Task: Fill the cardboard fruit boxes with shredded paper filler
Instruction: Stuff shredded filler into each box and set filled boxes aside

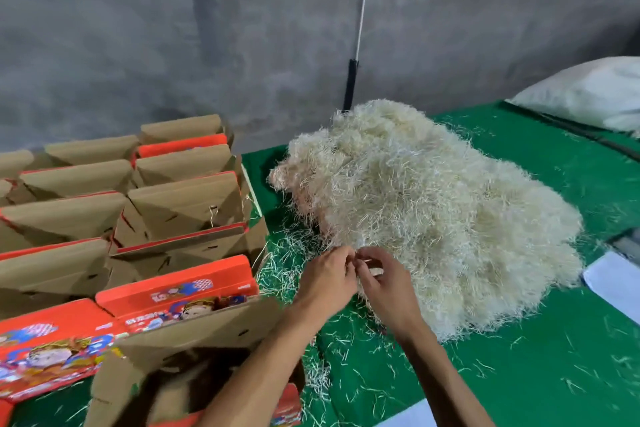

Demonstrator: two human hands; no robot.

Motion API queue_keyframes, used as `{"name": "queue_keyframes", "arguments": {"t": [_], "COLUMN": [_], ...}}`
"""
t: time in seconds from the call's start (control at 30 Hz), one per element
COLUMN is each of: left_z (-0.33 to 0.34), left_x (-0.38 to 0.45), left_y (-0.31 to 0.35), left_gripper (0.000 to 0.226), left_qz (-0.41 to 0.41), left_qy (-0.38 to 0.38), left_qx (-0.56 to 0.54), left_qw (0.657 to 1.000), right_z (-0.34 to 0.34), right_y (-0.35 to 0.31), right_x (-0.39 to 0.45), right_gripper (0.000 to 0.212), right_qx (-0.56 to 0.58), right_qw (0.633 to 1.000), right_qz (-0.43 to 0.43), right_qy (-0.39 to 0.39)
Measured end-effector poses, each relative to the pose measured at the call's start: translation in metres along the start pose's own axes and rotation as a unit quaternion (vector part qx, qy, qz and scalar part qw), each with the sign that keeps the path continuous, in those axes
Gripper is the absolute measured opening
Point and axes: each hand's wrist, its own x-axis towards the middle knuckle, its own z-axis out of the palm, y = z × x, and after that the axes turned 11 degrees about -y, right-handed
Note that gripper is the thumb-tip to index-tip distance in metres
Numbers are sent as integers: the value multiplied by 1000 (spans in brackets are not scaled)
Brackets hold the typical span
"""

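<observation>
A large, fluffy mound of shredded paper filler (433, 218) sits in the middle of a table (540, 374) covered in smooth green cloth. The filler is pale cream, made of thin, crinkled strips tangled like straw, and loose strands are scattered over the cloth around it.

At the mound's near left edge, two bare hands meet fingertip to fingertip. The left hand (327, 279) and the right hand (384, 282) each have curled fingers in a narrow grip, pinching a few thin strands of filler between them.

To the left stand rows of open cardboard fruit boxes (145, 204), packed close together. Their plain brown, matte inner flaps stand upright and fold into angular creases; their outer faces are glossy orange-red with colourful cartoon prints. The nearest box (194, 357) lies open under the left forearm; its inside is shadowed and blurred.

At the far right lies a soft white sack (588, 94), rounded like a pillow. A flat white sheet (613, 284) rests at the right edge. Behind everything is a rough grey concrete wall (138, 28) with a thin white cord (363, 3) hanging down it.
</observation>
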Motion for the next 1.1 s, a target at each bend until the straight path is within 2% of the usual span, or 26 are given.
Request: {"name": "queue_keyframes", "arguments": {"t": [0.1,0.2,0.27,0.37,0.47,0.53,0.63,0.73,0.83,0.87,0.97,1.1], "left_z": [-1,-7,-13,-18,-16,-16,-20,-16,-8,-4,0,-20], "left_x": [43,91,124,169,208,233,264,286,303,309,319,315], "left_y": [8,13,16,24,23,13,-8,-24,-32,-37,-47,-63], "left_gripper": [13,19,37,77,96,98,92,89,96,92,53,66], "left_qz": [-3,-4,-2,0,-39,-75,-114,-142,-149,-153,-161,-203], "left_qy": [4,12,22,32,53,87,93,52,22,12,10,52], "left_qx": [-23,-27,-42,-93,-94,-66,-19,-13,3,-6,-55,-218], "left_qw": [1000,1000,999,995,993,991,989,988,989,988,985,953], "right_z": [-21,-42,-58,-85,-102,-105,-103,-91,-78,-76,-74,-77], "right_y": [6,10,13,17,25,33,49,65,73,76,84,96], "right_x": [39,78,107,153,193,214,237,254,266,270,275,273], "right_gripper": [13,23,31,42,57,64,66,60,59,58,59,57], "right_qx": [-35,-86,-129,-202,-295,-336,-380,-417,-424,-429,-437,-417], "right_qw": [999,996,991,978,954,941,925,909,905,903,898,906], "right_qz": [-8,-18,-37,-42,-24,-15,-5,11,12,13,25,50], "right_qy": [-5,12,27,38,49,44,16,-21,-35,-35,-35,-44]}}
